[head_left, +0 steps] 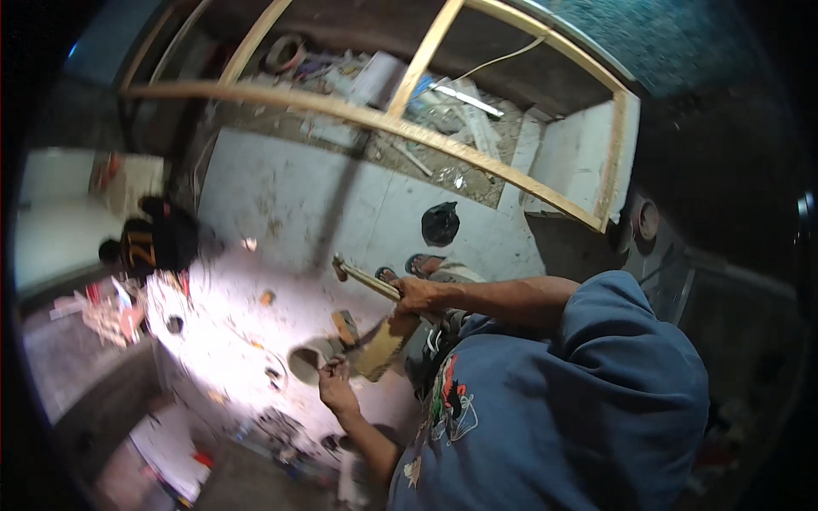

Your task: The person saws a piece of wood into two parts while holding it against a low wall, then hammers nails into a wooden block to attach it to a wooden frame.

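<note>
My right hand [416, 294] is closed around the wooden handle of a hammer [366, 278], whose head points away to the left. Lower down, my left hand [338, 392] has its fingers pinched together; anything between them is too small to make out. Just beyond those fingers is a grey, open-ended cylinder [305, 361]. A small wooden block [345, 327] and a yellowish board [383, 347] lie between the two hands, close to my body.
A wooden frame [358, 112] crosses the top, with rubble and scraps behind it. A black plastic bag [440, 224] lies on the pale floor near my feet [426, 266]. At left is a black garment with yellow marking [145, 247], possibly on a person. Loose cables and clutter [285, 430] lie lower left.
</note>
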The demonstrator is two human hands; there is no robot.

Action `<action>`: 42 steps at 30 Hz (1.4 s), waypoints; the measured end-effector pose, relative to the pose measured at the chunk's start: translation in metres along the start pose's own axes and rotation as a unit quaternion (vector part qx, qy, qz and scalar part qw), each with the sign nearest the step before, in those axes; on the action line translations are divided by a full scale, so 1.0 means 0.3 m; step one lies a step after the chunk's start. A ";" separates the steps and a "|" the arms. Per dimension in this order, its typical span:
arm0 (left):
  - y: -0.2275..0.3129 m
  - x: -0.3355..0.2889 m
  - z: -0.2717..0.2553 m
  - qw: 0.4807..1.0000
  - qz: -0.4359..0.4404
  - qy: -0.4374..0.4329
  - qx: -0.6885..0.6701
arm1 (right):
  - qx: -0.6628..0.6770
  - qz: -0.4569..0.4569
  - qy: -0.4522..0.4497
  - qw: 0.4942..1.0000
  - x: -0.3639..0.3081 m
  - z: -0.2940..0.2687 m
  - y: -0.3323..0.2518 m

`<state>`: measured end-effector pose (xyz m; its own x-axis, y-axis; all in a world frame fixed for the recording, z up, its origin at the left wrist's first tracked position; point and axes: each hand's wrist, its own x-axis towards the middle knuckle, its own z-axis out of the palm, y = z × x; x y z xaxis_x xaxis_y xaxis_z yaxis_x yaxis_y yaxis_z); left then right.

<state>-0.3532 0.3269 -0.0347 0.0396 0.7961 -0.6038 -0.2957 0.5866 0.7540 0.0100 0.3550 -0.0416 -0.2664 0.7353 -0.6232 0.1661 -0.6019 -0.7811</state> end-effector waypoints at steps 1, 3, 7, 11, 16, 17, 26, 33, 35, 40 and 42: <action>0.059 0.037 0.023 0.990 0.018 -0.032 0.134 | -0.016 0.006 0.027 1.000 -0.018 -0.030 0.032; 0.183 0.114 0.219 0.913 -0.025 -0.219 0.344 | -0.043 0.027 0.080 0.996 -0.046 -0.037 0.147; 0.152 0.257 0.426 0.691 0.137 -0.444 0.554 | 0.205 0.050 0.111 0.971 -0.200 0.003 0.019; 0.082 0.193 0.729 0.506 0.039 -0.501 0.701 | 0.298 0.071 0.204 0.930 -0.266 0.045 0.162; -0.045 0.294 0.879 0.461 0.030 -0.552 0.694 | 0.345 0.169 0.346 0.856 -0.272 0.030 0.386; -0.042 0.330 0.916 0.469 0.047 -0.545 0.693 | 0.442 0.134 0.337 0.820 -0.254 0.019 0.447; -0.290 0.795 1.269 0.370 0.166 -0.537 0.740 | 0.783 0.179 0.481 0.351 -0.420 0.179 0.919; -0.601 1.051 1.318 0.226 0.234 -0.536 0.779 | 0.825 0.137 0.521 0.172 -0.309 0.287 0.873; -0.750 1.083 1.351 0.171 0.209 -0.554 0.788 | 0.847 0.088 0.512 0.113 -0.187 0.331 0.924; -1.196 1.256 1.415 0.182 0.284 -0.631 0.698 | 0.810 0.098 0.563 0.131 0.076 0.243 1.084; -1.398 1.359 1.459 0.181 0.310 -0.626 0.692 | 0.793 0.117 0.576 0.158 0.175 0.190 1.217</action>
<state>0.2047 0.4705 -0.4840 0.8498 -0.3260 -0.4142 -0.1259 -0.8885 0.4412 0.0026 0.1562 -0.3573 0.0722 -0.3470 -0.9351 -0.6472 0.6971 -0.3086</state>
